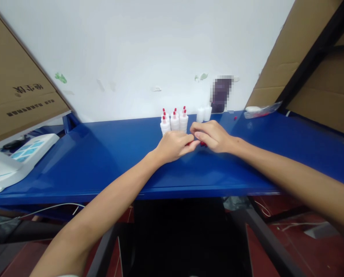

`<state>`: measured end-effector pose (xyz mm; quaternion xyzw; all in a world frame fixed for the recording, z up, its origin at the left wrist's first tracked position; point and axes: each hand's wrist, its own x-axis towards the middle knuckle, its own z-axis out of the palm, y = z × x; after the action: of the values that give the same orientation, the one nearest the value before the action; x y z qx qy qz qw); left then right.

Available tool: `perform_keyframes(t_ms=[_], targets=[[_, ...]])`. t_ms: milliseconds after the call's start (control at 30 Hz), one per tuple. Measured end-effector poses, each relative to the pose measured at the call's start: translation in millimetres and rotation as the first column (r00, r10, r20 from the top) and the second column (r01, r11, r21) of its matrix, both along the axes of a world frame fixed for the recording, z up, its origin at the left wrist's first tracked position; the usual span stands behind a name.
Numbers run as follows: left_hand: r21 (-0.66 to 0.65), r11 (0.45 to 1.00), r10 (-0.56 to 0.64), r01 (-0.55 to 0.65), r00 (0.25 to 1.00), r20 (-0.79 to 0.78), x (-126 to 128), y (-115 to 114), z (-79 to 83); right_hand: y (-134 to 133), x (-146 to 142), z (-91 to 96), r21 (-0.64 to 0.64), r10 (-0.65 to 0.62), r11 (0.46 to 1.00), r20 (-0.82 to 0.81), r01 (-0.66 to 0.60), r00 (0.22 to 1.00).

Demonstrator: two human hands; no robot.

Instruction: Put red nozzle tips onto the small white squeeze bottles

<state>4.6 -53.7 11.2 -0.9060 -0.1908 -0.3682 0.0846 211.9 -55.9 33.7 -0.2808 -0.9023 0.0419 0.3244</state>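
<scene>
My left hand (174, 145) and my right hand (212, 135) meet over the blue tabletop (108, 161), fingers curled and pinched together. Small red pieces (202, 144) show between and under the fingertips; they look like small caps, and exactly which hand grips them is hard to tell. Just behind my left hand stands a cluster of several small white bottles with red tips (174, 120). Two white bottles without red tips (203, 114) stand a little further back to the right.
A white device with blue buttons (16, 161) lies at the table's left end. Cardboard boxes (13, 84) lean at left and right. A clear plastic bag (261, 109) lies at the back right. One tiny red piece (235, 118) sits near it. White wall behind.
</scene>
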Motion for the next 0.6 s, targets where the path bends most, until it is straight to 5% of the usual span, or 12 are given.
perform_keyframes(t_ms=[233, 367, 600], targets=[[-0.063, 0.998, -0.016, 0.007, 0.990, -0.142, 9, -8, 0.3, 12, 5, -5.0, -0.055, -0.006, 0.998, -0.171, -0.004, 0.985], [-0.090, 0.991, -0.112, 0.102, 0.988, -0.105, 10, -12, 0.8, 22, 6, -10.6, -0.204, -0.025, 0.978, -0.359, -0.052, 0.933], [0.104, 0.987, -0.122, 0.119, 0.992, 0.024, 7, -12, 2.9, 15, -3, -6.0, -0.408, -0.001, 0.882, -0.502, -0.236, 0.865]])
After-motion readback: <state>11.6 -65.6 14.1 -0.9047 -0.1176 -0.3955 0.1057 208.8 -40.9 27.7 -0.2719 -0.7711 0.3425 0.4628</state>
